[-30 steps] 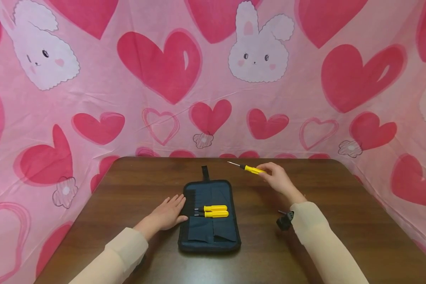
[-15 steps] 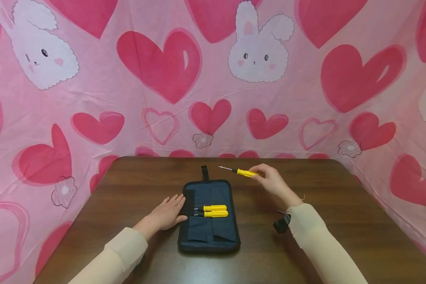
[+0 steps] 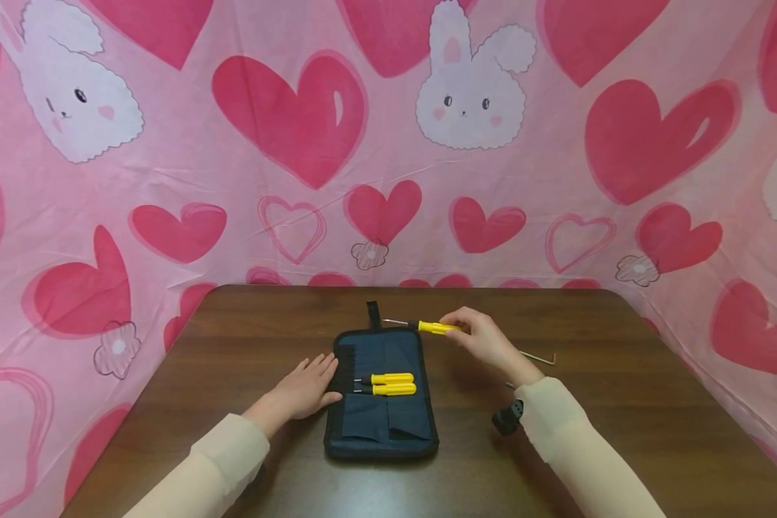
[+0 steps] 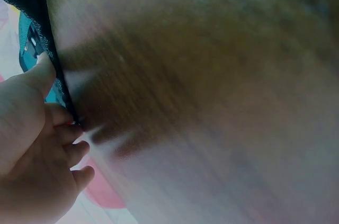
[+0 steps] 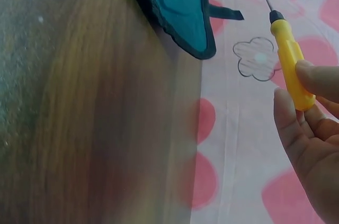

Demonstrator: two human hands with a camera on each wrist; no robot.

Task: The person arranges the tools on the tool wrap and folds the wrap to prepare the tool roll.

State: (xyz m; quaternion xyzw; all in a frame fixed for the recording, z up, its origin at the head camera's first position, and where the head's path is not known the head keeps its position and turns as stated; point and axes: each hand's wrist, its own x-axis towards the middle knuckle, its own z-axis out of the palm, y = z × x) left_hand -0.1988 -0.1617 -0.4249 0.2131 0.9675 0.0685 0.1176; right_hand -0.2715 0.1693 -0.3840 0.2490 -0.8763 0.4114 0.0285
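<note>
My right hand (image 3: 479, 338) pinches the yellow handle of a screwdriver (image 3: 434, 328) between thumb and fingers. Its metal tip points left, above the far end of an unrolled dark blue tool pouch (image 3: 401, 354). In the right wrist view, the flat-looking tip of the screwdriver (image 5: 290, 60) stands well away from the fingers. Two more yellow-handled screwdrivers (image 3: 393, 390) lie side by side with their tips in the pouch's loops. My left hand (image 3: 304, 387) rests on the pouch's left edge, fingers extended. In the left wrist view, its thumb and fingertips touch the dark border (image 4: 62, 83).
A thin L-shaped metal key (image 3: 544, 359) lies on the brown wooden table (image 3: 621, 432), partly behind the right wrist. A black wrist camera (image 3: 508, 419) sits beneath the right sleeve. The pouch's strap (image 3: 373, 315) points to the table's far edge, where a pink heart-patterned cloth (image 3: 337, 237) hangs.
The right hand has carried the screwdriver left and toward me, bringing it close over the pouch's far end. The L-shaped key has come into view behind the wrist. The left hand stays put.
</note>
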